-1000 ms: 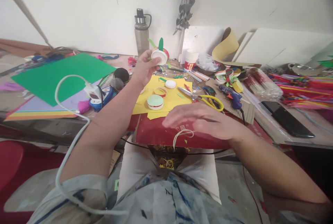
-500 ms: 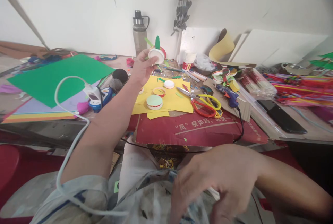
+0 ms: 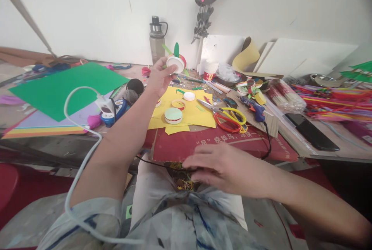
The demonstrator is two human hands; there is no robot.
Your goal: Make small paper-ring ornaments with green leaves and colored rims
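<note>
My left hand (image 3: 162,77) is raised over the back of the table. Its thumb and fingers pinch a paper-cup bottom (image 3: 176,64), a round white disc with a red rim and green paper strips sticking out. In front of the table edge, above my lap, my right hand (image 3: 216,166) hangs with loosely bent fingers apart and nothing visible in it. On the yellow paper (image 3: 200,114) lie a cup bottom with a pale green top (image 3: 173,115), a cut cup ring (image 3: 178,105) and a small white cup bottom (image 3: 189,96). Scissors (image 3: 229,116) with red and yellow handles rest at its right.
A glue gun (image 3: 255,110) with a black cord lies right of the scissors, beside a black phone (image 3: 312,132). Stacked paper cups (image 3: 209,71) and a bottle (image 3: 157,43) stand behind. Green sheet (image 3: 69,89) lies left. A white cable (image 3: 74,180) crosses my left arm.
My right hand has moved up and forward from my lap toward the table's front edge. The left hand still holds the cup bottom in nearly the same place.
</note>
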